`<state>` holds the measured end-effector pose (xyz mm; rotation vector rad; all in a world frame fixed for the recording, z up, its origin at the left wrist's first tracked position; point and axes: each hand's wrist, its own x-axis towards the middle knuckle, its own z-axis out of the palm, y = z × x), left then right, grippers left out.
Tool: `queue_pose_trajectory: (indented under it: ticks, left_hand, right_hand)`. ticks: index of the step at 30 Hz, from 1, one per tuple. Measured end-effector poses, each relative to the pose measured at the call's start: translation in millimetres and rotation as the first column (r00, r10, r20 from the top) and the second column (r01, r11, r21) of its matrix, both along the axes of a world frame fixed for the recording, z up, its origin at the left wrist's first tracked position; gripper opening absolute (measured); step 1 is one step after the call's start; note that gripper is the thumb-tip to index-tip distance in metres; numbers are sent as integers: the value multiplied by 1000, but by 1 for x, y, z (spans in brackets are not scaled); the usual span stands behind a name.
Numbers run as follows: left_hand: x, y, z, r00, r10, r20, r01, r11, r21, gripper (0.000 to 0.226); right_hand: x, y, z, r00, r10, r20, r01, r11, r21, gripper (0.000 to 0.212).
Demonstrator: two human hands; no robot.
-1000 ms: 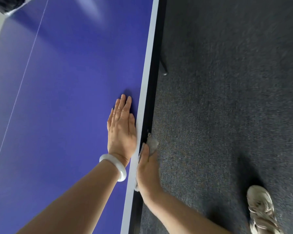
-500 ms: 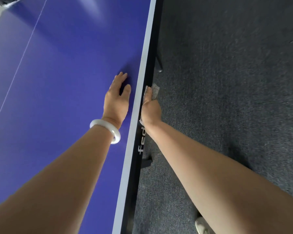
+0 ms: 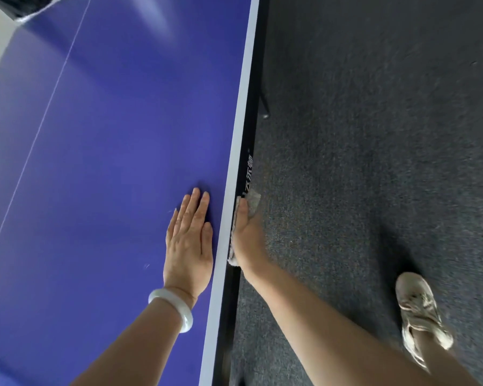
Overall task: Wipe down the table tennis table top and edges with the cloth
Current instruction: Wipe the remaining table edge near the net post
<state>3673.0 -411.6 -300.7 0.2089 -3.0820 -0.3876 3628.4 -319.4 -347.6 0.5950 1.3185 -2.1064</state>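
I see both bare arms stretched forward, almost parallel. The left hand (image 3: 188, 240) lies flat on the table top (image 3: 109, 162), palm down, with the fingers straight and close together. The right hand (image 3: 244, 238) is turned on its side with straight fingers, and it presses the cloth (image 3: 253, 200) against the side edge (image 3: 250, 129). The two hands are near each other, about level.

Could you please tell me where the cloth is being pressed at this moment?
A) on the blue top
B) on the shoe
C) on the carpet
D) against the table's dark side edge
D: the right hand presses the cloth against the dark side edge, just below the white border.
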Motion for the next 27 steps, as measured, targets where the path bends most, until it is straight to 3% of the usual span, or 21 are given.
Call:
queue_pose_trajectory:
  ticks: [2, 5, 11, 16, 20, 24, 27]
  left_hand:
    - [-1, -1, -2, 1000, -8, -10, 8, 1000, 5, 53]
    - [-1, -2, -2, 999, -10, -33, 10, 1000, 3, 51]
    - [1, -3, -4, 999, -14, -43, 16, 999, 31, 50]
    - [2, -4, -5, 999, -23, -47, 24, 999, 24, 50]
    - [3, -3, -7, 998, -6, -69, 10, 998, 58, 50]
    - [3, -4, -6, 997, 14, -79, -8, 996, 84, 49]
    - [3, -4, -6, 996, 28, -86, -18, 993, 115, 48]
  right_hand:
    - [34, 1, 8, 994, -5, -111, 15, 996, 92, 39]
    - [29, -4, 12, 960, 27, -278, 32, 978, 207, 53]
    - [-88, -7, 11, 977, -40, -208, 84, 976, 203, 54]
    - [18, 1, 13, 943, -46, -330, 85, 991, 104, 49]
    - [109, 15, 22, 955, 139, -262, -124, 990, 71, 67]
    - [75, 11, 20, 954, 299, -18, -296, 950, 98, 71]
    - [15, 18, 26, 955, 264, -132, -235, 951, 201, 63]
